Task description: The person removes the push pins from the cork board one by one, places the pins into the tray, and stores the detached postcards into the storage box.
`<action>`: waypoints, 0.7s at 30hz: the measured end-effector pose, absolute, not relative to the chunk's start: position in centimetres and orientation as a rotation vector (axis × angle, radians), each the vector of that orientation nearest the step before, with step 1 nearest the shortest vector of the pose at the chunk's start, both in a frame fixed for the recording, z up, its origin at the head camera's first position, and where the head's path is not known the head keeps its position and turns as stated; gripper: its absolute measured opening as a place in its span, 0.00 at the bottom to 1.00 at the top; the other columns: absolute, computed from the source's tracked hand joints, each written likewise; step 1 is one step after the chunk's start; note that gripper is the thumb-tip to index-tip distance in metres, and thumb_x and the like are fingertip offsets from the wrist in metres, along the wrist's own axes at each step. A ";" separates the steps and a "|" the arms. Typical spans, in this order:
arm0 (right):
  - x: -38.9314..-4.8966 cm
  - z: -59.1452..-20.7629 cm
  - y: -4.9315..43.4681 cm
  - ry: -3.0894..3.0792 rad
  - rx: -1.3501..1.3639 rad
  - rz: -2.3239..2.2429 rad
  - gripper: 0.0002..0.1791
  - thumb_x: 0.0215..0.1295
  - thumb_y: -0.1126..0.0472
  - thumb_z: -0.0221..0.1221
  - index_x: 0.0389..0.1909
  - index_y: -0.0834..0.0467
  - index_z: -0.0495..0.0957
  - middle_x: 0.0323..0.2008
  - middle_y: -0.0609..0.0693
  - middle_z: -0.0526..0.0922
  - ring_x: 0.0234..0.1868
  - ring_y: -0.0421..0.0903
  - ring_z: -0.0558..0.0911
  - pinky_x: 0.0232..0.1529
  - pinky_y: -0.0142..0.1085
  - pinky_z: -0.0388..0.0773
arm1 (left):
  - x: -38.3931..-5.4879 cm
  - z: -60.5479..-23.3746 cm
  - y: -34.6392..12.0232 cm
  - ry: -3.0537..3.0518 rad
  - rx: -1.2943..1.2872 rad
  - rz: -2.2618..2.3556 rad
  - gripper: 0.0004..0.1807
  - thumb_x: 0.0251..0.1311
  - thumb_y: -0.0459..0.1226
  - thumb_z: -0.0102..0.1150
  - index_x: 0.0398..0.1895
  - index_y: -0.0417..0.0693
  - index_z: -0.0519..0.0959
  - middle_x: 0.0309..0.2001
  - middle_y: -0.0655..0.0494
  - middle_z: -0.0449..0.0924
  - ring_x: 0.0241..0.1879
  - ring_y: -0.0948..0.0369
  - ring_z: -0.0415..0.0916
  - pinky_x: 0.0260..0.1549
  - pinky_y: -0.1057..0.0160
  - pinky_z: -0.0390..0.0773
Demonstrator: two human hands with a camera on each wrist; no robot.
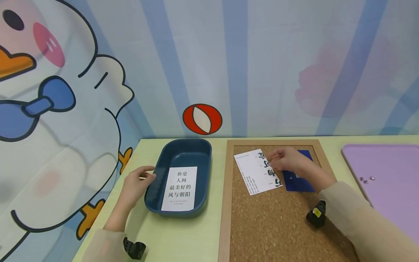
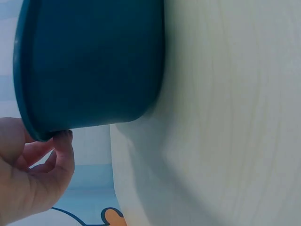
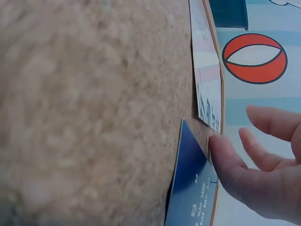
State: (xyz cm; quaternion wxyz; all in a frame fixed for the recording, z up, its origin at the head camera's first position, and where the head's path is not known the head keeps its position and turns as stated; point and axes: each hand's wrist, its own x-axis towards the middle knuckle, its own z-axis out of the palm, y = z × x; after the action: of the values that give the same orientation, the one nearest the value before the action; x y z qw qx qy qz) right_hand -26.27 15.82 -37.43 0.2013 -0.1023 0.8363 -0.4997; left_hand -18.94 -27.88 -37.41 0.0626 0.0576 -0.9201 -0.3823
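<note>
My left hand (image 1: 139, 183) is at the left rim of a dark blue plastic tub (image 1: 203, 182), thumb and fingers pinching its edge; the left wrist view shows fingertips against the rim (image 2: 19, 89). Inside the tub lies a white card (image 1: 179, 189) printed with black Chinese characters. Over the cork board (image 1: 262, 225), my right hand (image 1: 289, 160) has its fingers spread and nothing between them. A tilted white card with large green characters (image 1: 255, 173) lies on the cork to its left. Beneath the hand, a dark blue card (image 1: 296, 182) is partly hidden.
At the right is a lilac tray (image 1: 392, 171) with several small shiny pins (image 1: 366, 179) near its left edge. The board's wooden frame (image 1: 226, 203) stands beside the tub on the pale table (image 1: 209, 233). A printed cloth (image 1: 268, 72) hangs behind.
</note>
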 end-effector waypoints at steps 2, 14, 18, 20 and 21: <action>-26.6 -37.5 15.7 2.240 -0.202 -1.463 0.25 0.65 0.68 0.53 0.60 0.75 0.62 0.54 0.69 0.69 0.47 0.50 0.77 0.49 0.41 0.74 | -19.0 -37.4 -27.9 -2.792 0.171 -1.142 0.19 0.63 0.35 0.53 0.55 0.34 0.73 0.39 0.41 0.76 0.39 0.48 0.75 0.35 0.59 0.75; -26.8 -37.1 14.6 1.962 0.103 -1.688 0.27 0.66 0.70 0.51 0.64 0.74 0.57 0.39 0.55 0.76 0.33 0.41 0.79 0.35 0.30 0.77 | -19.0 -37.4 -27.7 -2.780 0.135 -1.099 0.18 0.62 0.33 0.54 0.53 0.33 0.74 0.35 0.42 0.76 0.37 0.49 0.75 0.33 0.59 0.75; -26.5 -37.2 14.1 1.986 0.162 -1.665 0.28 0.66 0.70 0.51 0.65 0.73 0.57 0.37 0.55 0.76 0.32 0.41 0.78 0.33 0.30 0.76 | -18.9 -37.4 -27.6 -2.781 0.125 -1.087 0.17 0.63 0.33 0.54 0.53 0.33 0.75 0.35 0.43 0.76 0.37 0.49 0.76 0.32 0.59 0.75; -26.5 -37.3 13.5 2.092 0.178 -1.584 0.27 0.64 0.68 0.54 0.62 0.72 0.61 0.35 0.53 0.75 0.30 0.41 0.76 0.30 0.31 0.74 | -18.9 -37.3 -27.5 -2.779 0.122 -1.073 0.17 0.62 0.33 0.54 0.53 0.33 0.75 0.35 0.43 0.77 0.36 0.49 0.76 0.32 0.59 0.74; -26.5 -37.4 13.1 2.167 0.174 -1.524 0.22 0.63 0.67 0.57 0.55 0.72 0.67 0.31 0.51 0.73 0.26 0.40 0.73 0.27 0.30 0.71 | -18.8 -37.3 -27.5 -2.777 0.121 -1.066 0.17 0.62 0.33 0.54 0.53 0.33 0.75 0.35 0.43 0.77 0.36 0.49 0.76 0.32 0.59 0.74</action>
State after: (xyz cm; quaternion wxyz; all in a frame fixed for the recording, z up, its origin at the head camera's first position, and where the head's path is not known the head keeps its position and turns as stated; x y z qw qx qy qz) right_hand -26.47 13.10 -37.43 0.2409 0.0634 0.7922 -0.5570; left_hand -18.84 -27.54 -37.30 0.0824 0.0406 -0.9296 -0.3569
